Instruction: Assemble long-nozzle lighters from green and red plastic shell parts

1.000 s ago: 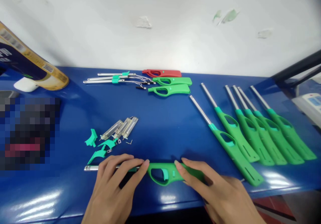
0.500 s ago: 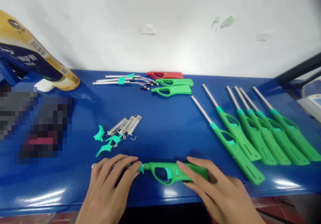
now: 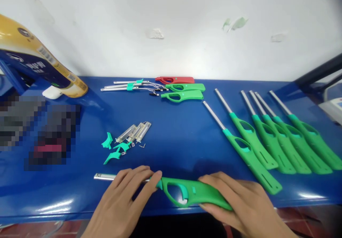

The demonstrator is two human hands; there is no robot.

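Observation:
A green utility lighter (image 3: 196,191) lies lengthwise between my hands near the table's front edge. My right hand (image 3: 235,199) is closed round its handle end, thumb below and fingers over the top. My left hand (image 3: 130,195) grips the metal tube (image 3: 104,176) and the teal collar (image 3: 159,184) where the tube meets the handle. The tube's tip sticks out to the left, past my fingers. Inside the handle's opening the teal trigger (image 3: 183,191) shows. Just beyond my left hand lie loose teal triggers (image 3: 112,155) and several clear fuel tanks (image 3: 143,131).
Several green lighters with tubes (image 3: 253,159) lie slanted at right. At the back are metal tubes with wires (image 3: 120,87), two green handles (image 3: 184,95) and a red handle (image 3: 176,79). A yellow and blue bottle (image 3: 53,67) stands at left. Tiny screws (image 3: 143,146) lie mid-table.
The teal collar has come up against the green handle, and the gap there has closed. My right hand has shifted right and down with the handle, now tilted.

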